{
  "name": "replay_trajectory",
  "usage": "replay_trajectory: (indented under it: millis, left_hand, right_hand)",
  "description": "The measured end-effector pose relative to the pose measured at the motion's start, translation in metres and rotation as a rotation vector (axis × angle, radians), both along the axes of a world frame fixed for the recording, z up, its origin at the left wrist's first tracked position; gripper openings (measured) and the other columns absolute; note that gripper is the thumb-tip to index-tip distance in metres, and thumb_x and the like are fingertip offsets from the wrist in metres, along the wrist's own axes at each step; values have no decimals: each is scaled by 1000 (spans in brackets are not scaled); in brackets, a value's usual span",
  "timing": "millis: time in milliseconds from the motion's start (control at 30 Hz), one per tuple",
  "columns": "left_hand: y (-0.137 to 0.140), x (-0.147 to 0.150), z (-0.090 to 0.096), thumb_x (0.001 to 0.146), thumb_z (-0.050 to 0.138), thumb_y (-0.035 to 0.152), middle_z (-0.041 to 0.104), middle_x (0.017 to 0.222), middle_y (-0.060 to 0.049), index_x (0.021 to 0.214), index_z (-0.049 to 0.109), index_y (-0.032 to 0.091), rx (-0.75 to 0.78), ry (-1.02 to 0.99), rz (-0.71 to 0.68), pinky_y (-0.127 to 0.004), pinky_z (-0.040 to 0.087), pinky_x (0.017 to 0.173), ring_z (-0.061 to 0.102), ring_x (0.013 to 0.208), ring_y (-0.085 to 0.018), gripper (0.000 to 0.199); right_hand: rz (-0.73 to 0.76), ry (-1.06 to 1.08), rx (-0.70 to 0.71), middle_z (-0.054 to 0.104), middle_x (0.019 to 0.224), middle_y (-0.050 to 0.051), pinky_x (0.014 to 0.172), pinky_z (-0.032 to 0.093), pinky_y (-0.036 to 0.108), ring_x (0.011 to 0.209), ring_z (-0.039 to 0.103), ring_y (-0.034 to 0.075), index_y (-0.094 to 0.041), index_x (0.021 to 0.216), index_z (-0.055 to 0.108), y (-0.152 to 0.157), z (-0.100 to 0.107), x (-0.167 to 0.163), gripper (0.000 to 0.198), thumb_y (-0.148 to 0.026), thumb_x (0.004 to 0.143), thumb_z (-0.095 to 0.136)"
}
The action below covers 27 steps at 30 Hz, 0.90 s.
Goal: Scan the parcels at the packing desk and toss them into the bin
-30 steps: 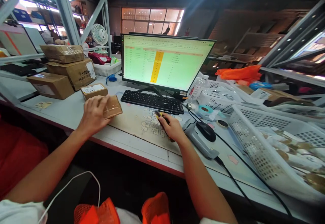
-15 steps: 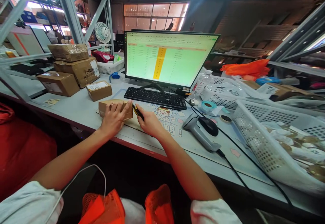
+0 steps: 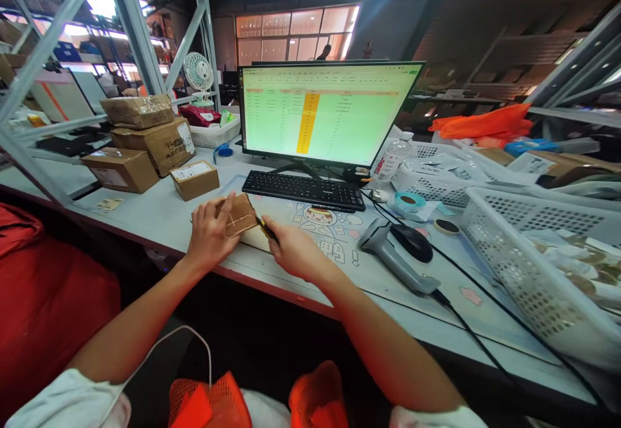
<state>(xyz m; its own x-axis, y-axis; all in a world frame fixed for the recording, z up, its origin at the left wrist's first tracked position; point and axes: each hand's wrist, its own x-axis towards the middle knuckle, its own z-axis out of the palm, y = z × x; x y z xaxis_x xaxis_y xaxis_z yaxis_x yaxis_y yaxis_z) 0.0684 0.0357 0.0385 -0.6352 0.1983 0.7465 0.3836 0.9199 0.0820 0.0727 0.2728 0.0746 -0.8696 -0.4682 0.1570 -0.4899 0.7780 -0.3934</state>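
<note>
A small brown cardboard box (image 3: 241, 216) is tilted up at the desk's front edge, one taped face toward me. My left hand (image 3: 212, 229) grips it from the left, fingers over its top and side. In my right hand (image 3: 294, 247) is a black and yellow utility knife (image 3: 266, 229), its front end at the box's right edge. Whether the blade touches the cardboard is too small to tell. Just behind the box lies a black keyboard (image 3: 303, 190).
Left on the desk (image 3: 160, 221) are a small labelled box (image 3: 195, 180) and stacked cartons (image 3: 150, 143). A monitor (image 3: 325, 117) stands behind. To the right lie a barcode scanner (image 3: 395, 256), a mouse (image 3: 411, 242), tape rolls (image 3: 409, 203), cables and a white basket (image 3: 514, 286) of small packets.
The box has been tipped so that a different, taped face shows, and the left hand has turned with it. The knife stays at the box's right edge. The view has shifted slightly.
</note>
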Motion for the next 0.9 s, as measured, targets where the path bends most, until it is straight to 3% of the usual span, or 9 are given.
replay_trajectory:
  millis: [133,233,367,467,600,767,900]
  left_hand:
    - [-29,-1,4,79,89,47,55,139,-13,169,30,29,310,-34,-123,-52,44,116,54,130,-34,109]
    - [-41,-3,5,75,89,61,53,143,-11,168,32,30,431,-175,-270,-51,41,121,53,137,-33,114]
    - [-39,-6,-1,72,86,73,49,151,-15,169,30,27,543,-340,-435,-50,39,125,50,144,-35,121]
    - [-39,-11,-4,71,88,71,49,153,-15,167,35,27,578,-407,-512,-50,38,126,47,147,-36,118]
    - [-53,-21,-6,69,96,55,50,153,-13,158,51,28,598,-443,-626,-53,36,127,44,149,-38,104]
    - [-65,-38,-10,68,99,46,48,159,-12,158,52,29,704,-570,-714,-52,29,131,40,154,-37,103]
    - [-73,-51,-12,67,98,48,46,164,-14,158,51,27,773,-699,-746,-53,28,132,38,156,-38,105]
  right_hand:
    - [120,71,-99,73,137,6,97,55,38,115,73,31,-30,154,59,45,34,-4,56,-25,98,59]
    - [145,124,-126,73,137,2,95,55,35,116,72,29,-34,151,61,62,49,-10,53,-25,99,61]
    - [253,122,-95,75,134,-3,91,53,31,113,73,26,-39,150,62,50,59,-18,52,-27,99,62]
    - [294,115,-64,77,126,-2,87,51,28,105,74,24,-40,149,63,33,62,-23,51,-29,98,65]
    - [298,140,87,77,125,1,84,49,26,101,73,21,-41,155,57,18,67,-25,56,-26,101,60]
    - [259,115,358,78,119,7,78,47,28,96,73,22,-40,162,46,13,74,-22,63,-19,102,52]
    - [45,20,579,78,110,13,77,47,33,94,74,28,-33,151,62,37,55,-22,59,-10,98,48]
